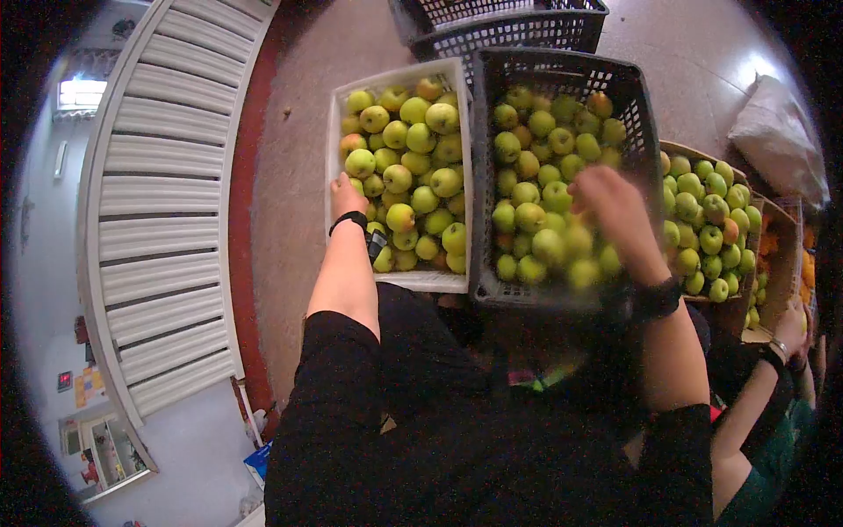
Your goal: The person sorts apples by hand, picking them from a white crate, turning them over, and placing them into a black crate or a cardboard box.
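Note:
Green apples, some with a red blush, fill a white crate (468, 176) in front of me. My left hand (348, 195) is at this crate's left edge, its fingers curled; what they hold, if anything, is hidden. Right beside it stands a black crate (479, 176), also holding many green apples (529, 217). My right hand (606, 206) hangs over the black crate's right half, smeared by motion. Several apples (575, 250) just below it are blurred too. Whether its fingers touch any apple cannot be made out.
Empty-looking black crates (509, 37) stand behind. To the right are a cardboard box of green apples (709, 220), another box (777, 263) and a white sack (777, 136). A co-worker's arm (746, 404) reaches in at the lower right. Pale slats (167, 193) run along the left.

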`<state>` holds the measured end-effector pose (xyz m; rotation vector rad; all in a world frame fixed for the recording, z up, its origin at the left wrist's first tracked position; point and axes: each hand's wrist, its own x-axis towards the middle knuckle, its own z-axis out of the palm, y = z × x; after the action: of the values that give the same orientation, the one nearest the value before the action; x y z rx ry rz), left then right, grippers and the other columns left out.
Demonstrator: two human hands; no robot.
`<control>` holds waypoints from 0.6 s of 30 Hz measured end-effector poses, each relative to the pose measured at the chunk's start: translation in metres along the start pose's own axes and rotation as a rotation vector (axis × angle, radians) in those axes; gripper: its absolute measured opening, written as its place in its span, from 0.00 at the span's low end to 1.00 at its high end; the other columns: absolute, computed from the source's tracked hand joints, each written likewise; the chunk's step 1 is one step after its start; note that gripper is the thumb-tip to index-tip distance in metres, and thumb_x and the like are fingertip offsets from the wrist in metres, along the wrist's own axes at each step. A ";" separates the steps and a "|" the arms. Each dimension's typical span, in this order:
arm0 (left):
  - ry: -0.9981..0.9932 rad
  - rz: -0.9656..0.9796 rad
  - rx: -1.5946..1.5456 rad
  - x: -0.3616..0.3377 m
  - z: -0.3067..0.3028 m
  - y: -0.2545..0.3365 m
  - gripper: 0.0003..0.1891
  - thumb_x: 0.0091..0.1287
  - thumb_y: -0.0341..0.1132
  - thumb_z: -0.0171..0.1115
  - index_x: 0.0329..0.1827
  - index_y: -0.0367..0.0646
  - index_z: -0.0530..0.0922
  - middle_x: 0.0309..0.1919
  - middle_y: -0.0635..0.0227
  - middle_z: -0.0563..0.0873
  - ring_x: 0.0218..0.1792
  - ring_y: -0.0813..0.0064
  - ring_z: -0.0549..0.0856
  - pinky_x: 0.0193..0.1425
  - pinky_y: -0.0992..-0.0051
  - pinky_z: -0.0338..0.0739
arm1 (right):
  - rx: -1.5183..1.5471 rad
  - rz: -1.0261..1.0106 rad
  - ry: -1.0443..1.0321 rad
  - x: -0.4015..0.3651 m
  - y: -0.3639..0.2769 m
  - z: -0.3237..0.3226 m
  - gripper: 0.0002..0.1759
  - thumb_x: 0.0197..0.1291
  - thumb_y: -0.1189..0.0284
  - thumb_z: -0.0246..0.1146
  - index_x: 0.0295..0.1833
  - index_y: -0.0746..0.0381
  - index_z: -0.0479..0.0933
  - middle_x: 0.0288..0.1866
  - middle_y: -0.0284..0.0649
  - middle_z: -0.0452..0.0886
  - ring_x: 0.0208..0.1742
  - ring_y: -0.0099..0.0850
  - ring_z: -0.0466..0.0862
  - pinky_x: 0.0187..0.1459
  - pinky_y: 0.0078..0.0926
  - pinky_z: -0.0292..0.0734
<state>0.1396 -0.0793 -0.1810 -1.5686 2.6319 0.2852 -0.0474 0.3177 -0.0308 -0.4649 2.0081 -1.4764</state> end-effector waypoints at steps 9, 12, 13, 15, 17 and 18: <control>-0.002 0.140 -0.614 0.001 -0.049 0.014 0.36 0.41 0.24 0.69 0.58 0.42 0.66 0.52 0.58 0.75 0.52 0.62 0.77 0.55 0.68 0.72 | 0.093 0.043 -0.028 0.001 -0.003 0.003 0.15 0.62 0.63 0.54 0.40 0.66 0.75 0.31 0.34 0.78 0.31 0.20 0.77 0.32 0.19 0.73; -0.145 0.478 -1.142 -0.056 -0.103 0.085 0.38 0.44 0.20 0.67 0.62 0.43 0.63 0.54 0.62 0.74 0.52 0.68 0.77 0.56 0.72 0.73 | 0.296 0.102 -0.121 -0.003 -0.006 0.007 0.19 0.63 0.61 0.54 0.47 0.66 0.72 0.38 0.38 0.79 0.34 0.21 0.79 0.35 0.19 0.74; -0.121 0.600 -1.142 -0.088 -0.123 0.117 0.38 0.45 0.18 0.66 0.63 0.43 0.62 0.55 0.62 0.74 0.52 0.69 0.77 0.57 0.73 0.72 | 0.354 0.105 -0.167 -0.005 -0.009 0.008 0.20 0.62 0.61 0.54 0.51 0.66 0.69 0.40 0.38 0.79 0.36 0.22 0.79 0.36 0.19 0.75; -0.031 0.862 -1.033 -0.138 -0.140 0.162 0.39 0.45 0.17 0.64 0.64 0.44 0.61 0.55 0.62 0.74 0.54 0.68 0.76 0.57 0.73 0.72 | 0.453 0.105 -0.239 -0.011 -0.015 0.012 0.25 0.60 0.63 0.57 0.58 0.66 0.64 0.44 0.39 0.77 0.38 0.22 0.78 0.37 0.21 0.75; 0.037 1.123 -0.857 -0.164 -0.127 0.184 0.40 0.45 0.17 0.64 0.65 0.45 0.61 0.57 0.59 0.74 0.57 0.63 0.75 0.57 0.72 0.72 | 0.500 0.057 -0.302 -0.015 -0.017 0.013 0.32 0.56 0.64 0.62 0.62 0.65 0.60 0.48 0.40 0.76 0.41 0.23 0.78 0.40 0.21 0.75; -0.041 1.211 -0.830 -0.178 -0.126 0.194 0.39 0.45 0.17 0.63 0.65 0.44 0.61 0.57 0.56 0.73 0.58 0.59 0.74 0.58 0.72 0.71 | 0.504 0.019 -0.338 -0.016 -0.014 0.013 0.36 0.53 0.65 0.65 0.64 0.64 0.58 0.50 0.41 0.75 0.43 0.24 0.77 0.41 0.21 0.75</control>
<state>0.0597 0.1404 -0.0062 0.3029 3.1948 1.5240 -0.0281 0.3130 -0.0165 -0.4398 1.3180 -1.6894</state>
